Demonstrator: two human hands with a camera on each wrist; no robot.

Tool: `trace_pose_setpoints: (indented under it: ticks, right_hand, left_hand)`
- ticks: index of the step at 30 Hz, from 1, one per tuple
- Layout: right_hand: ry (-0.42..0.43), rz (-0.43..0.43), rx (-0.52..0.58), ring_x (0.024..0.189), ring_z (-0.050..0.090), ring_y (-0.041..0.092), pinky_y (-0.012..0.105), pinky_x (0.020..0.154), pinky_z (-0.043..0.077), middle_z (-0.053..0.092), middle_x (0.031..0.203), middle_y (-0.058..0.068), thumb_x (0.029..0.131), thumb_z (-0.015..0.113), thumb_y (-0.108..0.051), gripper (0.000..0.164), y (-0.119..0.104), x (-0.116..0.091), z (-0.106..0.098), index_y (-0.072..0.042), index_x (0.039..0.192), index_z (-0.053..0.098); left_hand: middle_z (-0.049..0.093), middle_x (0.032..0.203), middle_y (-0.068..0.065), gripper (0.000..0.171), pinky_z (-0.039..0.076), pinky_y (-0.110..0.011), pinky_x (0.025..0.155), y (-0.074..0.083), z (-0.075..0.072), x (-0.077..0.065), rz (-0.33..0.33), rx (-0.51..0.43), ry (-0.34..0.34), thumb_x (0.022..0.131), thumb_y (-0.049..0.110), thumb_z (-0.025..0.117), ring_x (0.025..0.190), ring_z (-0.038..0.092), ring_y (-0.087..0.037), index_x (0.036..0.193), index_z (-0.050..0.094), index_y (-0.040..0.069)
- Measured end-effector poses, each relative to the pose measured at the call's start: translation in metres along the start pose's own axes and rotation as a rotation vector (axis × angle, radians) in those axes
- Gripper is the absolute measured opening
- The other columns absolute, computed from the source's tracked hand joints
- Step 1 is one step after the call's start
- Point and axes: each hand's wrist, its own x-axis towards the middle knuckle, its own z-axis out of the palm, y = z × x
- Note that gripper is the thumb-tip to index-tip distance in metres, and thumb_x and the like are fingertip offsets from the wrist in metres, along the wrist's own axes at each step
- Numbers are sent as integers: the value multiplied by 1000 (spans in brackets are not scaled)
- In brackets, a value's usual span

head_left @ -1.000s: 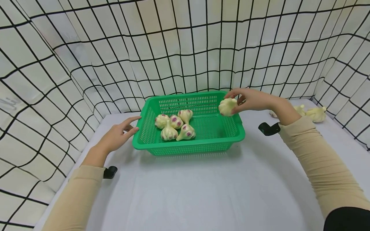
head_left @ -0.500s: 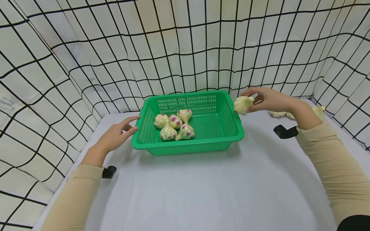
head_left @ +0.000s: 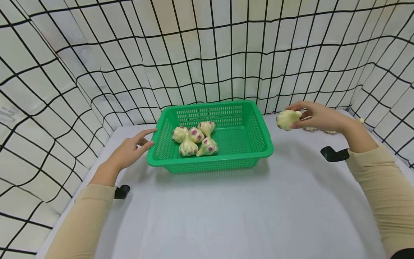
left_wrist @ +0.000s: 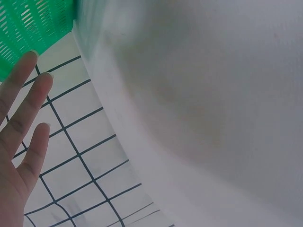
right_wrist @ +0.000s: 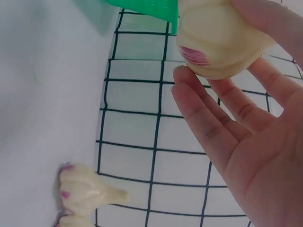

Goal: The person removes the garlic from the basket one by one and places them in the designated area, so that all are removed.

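Garlic bulb [head_left: 287,120], one, in the grasp of the right hand [head_left: 318,116]: pale cream, rounded and lobed, its narrow stem end turned toward the palm; the right wrist view adds a streaked purple patch low on its side. Location: in the air over the table [head_left: 207,219], to the right of the green basket [head_left: 210,162] and apart from its rim. Right hand: reaching in from the right, thumb on one side of the bulb and fingers opposed, pinching it; in the wrist view two fingers extend clear of one another beneath it, the palm facing that camera. Right forearm in a beige sleeve [head_left: 372,187], slanting up from the lower right corner, a black device [head_left: 334,154] at the wrist. Further bulbs [right_wrist: 85,191], cream with purple marks, lying on the table beyond the right hand, partly hidden by it in the head view. Basket: rectangular, perforated plastic, holding five purple-marked bulbs [head_left: 188,148] clustered in its left half, touching one another. Left hand [head_left: 130,153]: at the basket's left rim, palm down, fingers loosely spread, index fingertip and thumb tip at the edge, pinching nothing; forearm likewise sleeved in beige. Backdrop: white walls with black netting [head_left: 223,43] behind and at both sides.
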Motion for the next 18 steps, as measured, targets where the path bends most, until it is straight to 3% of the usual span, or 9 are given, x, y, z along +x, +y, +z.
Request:
trace_pose_setpoints:
  ticks: [4, 11, 18]
  right_hand:
    - [15, 9, -26, 120, 59, 33, 34, 85, 52, 46, 147, 13, 97, 75, -24, 60, 13, -5, -1, -12, 149, 47]
    - [44, 71, -84, 116, 61, 22, 48, 93, 45, 44, 150, 15, 95, 76, -33, 65, 36, -13, 0, -15, 151, 47]
    - [46, 73, -45, 123, 59, 36, 54, 98, 44, 37, 155, 24, 97, 74, -28, 63, 59, -20, 4, -10, 150, 45]
  left_hand:
    - [69, 119, -24, 56, 46, -66, 93, -1, 0, 0, -3, -1, 0, 109, 40, 48, 113, 63, -43, 159, 36, 17]
    - [69, 119, -24, 57, 45, -67, 93, -1, 0, 0, -10, -6, 2, 109, 41, 48, 114, 62, -43, 159, 36, 18]
    - [69, 119, -24, 56, 46, -66, 93, -2, 0, 0, -4, -3, 2, 109, 40, 48, 112, 64, -42, 159, 36, 17]
